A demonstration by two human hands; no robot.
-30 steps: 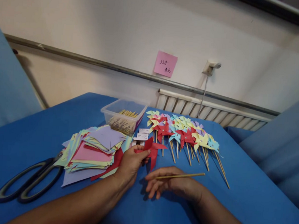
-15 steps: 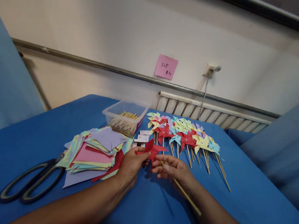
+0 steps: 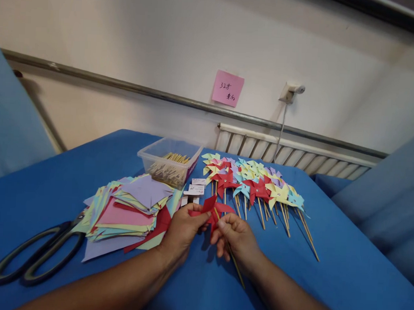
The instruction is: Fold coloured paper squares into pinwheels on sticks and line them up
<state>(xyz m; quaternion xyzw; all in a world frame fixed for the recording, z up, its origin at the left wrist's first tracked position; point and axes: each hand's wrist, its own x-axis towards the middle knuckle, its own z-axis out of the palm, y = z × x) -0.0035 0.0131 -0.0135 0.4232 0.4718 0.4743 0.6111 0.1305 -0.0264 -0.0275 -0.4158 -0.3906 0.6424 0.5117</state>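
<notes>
My left hand (image 3: 186, 224) is closed on a red paper pinwheel (image 3: 209, 204), thumb on top, in the middle of the head view. A thin wooden stick (image 3: 235, 264) is pinched in my right hand (image 3: 235, 237). The stick's upper end lies against the pinwheel near its centre; whether it is fastened there I cannot tell. The stick's lower end slants down to the right over the cloth. Just behind my left hand stand small white boxes (image 3: 196, 190).
A stack of coloured paper pieces (image 3: 127, 215) lies at left beside large scissors (image 3: 45, 253). Behind it, a clear plastic box (image 3: 151, 160) contains wooden sticks. Several finished pinwheels (image 3: 257, 187) lie at right on the blue cloth (image 3: 336, 273). A radiator (image 3: 297, 150) lines the wall.
My right hand has brought the stick up to the red pinwheel. The stick has swung from slanting far right to a steeper angle, and the right fingers have closed in.
</notes>
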